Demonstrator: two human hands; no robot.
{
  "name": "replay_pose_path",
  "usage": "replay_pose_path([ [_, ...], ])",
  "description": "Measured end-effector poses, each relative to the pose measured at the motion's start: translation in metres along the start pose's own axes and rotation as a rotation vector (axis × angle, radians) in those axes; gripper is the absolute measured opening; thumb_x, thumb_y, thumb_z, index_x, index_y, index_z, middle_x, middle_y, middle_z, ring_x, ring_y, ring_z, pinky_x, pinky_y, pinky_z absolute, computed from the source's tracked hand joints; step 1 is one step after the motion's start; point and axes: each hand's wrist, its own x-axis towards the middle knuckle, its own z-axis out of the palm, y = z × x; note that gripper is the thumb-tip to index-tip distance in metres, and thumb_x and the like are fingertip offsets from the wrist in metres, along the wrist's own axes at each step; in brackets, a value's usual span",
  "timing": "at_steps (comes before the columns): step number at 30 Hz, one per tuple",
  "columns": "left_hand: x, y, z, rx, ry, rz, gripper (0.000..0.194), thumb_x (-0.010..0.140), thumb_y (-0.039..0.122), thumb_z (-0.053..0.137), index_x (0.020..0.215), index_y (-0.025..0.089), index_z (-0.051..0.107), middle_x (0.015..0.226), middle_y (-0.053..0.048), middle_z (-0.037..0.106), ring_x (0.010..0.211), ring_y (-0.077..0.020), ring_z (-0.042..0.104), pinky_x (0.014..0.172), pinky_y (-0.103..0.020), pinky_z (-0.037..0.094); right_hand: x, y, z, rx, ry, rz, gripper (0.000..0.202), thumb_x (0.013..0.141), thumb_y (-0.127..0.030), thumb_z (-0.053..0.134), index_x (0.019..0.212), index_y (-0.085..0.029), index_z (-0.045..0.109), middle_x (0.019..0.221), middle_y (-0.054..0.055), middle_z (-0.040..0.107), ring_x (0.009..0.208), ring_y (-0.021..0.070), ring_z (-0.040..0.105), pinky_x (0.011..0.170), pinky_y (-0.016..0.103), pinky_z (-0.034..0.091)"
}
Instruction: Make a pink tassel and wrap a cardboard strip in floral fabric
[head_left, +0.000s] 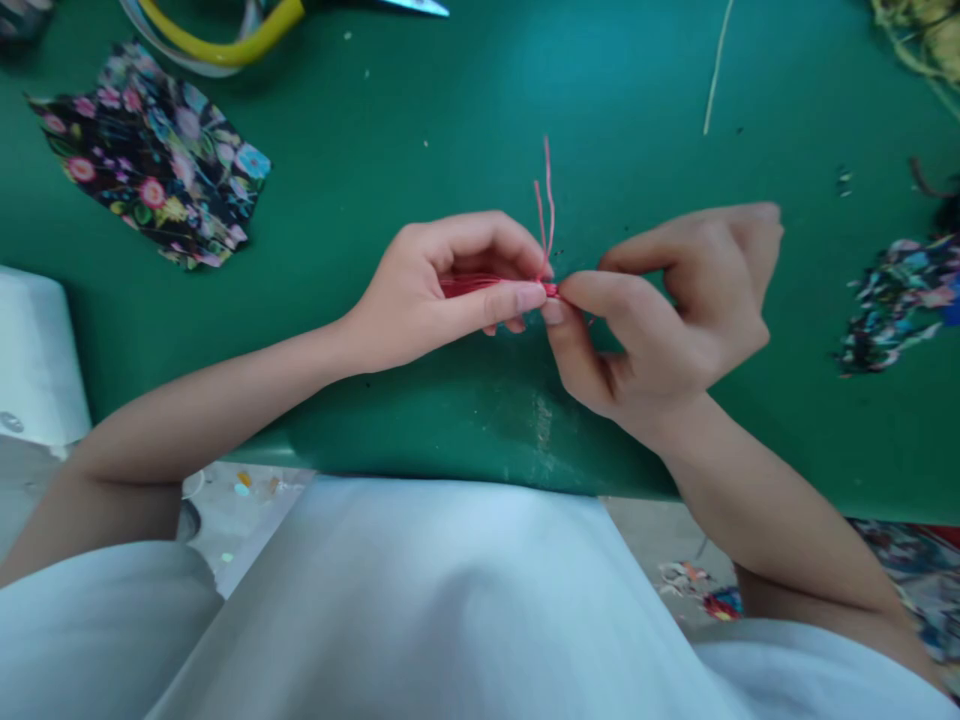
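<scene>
And here we are over the green counter (pixel 450 420), both bare hands meeting mid-picture on a red thread bundle (pixel 472 286)! The left hand (pixel 431 290) has its grip pressed together, thumb over curled fingers, pinching the bundle near its right-hand end, and look, the strands run back inside that grip towards the palm. Right beside it comes the right hand (pixel 667 300), thumb and forefinger pinched close around the small red tip just past the left thumb. Two loose red ends (pixel 549 200) poke out from between the hands, pointing away from the person!

Out to the left, a floral fabric piece (pixel 165 160) lies well apart from the hands, with yellow-handled scissors (pixel 217 45) just beyond, cut off by the top edge. Over on the far right, it's a heap of dark, multicoloured scraps (pixel 900 300), a yellowish tangle of strands (pixel 926 40) in the upper corner, and a single pale thread (pixel 718 70) lying between that tangle and the hands
</scene>
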Motion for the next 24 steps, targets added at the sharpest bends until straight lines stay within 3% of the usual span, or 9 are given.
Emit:
replay_pose_path([
  [2,0.0003,-0.0008,-0.0006,0.009,-0.007,0.011,0.023,0.078,0.039,0.080,0.085,0.018,0.071,0.078,0.000,0.073,0.066,-0.0106,0.070,0.056,-0.020,0.056,0.0003,0.0004,0.0007,0.025,0.003,0.028,0.023,0.094,-0.038,0.057,0.079,-0.024,0.068,0.076,0.002,0.059,0.079,0.0196,0.060,0.074,0.042,0.045],
  [6,0.0009,-0.0029,-0.0004,0.008,0.012,0.039,0.018,0.079,0.034,0.080,0.085,0.018,0.073,0.080,-0.001,0.074,0.066,-0.0102,0.069,0.055,-0.020,0.056,0.0024,-0.0004,0.0004,0.109,-0.091,0.237,0.039,0.093,-0.055,0.055,0.071,-0.025,0.067,0.069,0.003,0.055,0.080,0.0237,0.060,0.082,0.050,0.045],
  [14,0.0023,-0.0005,0.0016,0.003,0.022,0.013,0.026,0.078,0.039,0.080,0.076,0.015,0.070,0.072,-0.001,0.071,0.059,-0.0084,0.066,0.054,-0.019,0.055,-0.0021,-0.0015,0.0042,0.093,-0.210,0.257,0.033,0.095,-0.050,0.050,0.073,-0.028,0.061,0.069,0.005,0.059,0.086,0.0265,0.062,0.080,0.047,0.046],
  [24,0.0069,-0.0034,0.0007,-0.061,0.021,0.048,0.037,0.074,0.049,0.081,0.075,0.016,0.065,0.068,0.000,0.068,0.059,-0.0076,0.065,0.053,-0.019,0.052,-0.0007,-0.0040,0.0060,0.103,-0.163,0.235,0.029,0.096,-0.046,0.051,0.077,-0.027,0.064,0.069,0.005,0.062,0.079,0.0252,0.061,0.078,0.045,0.045],
])
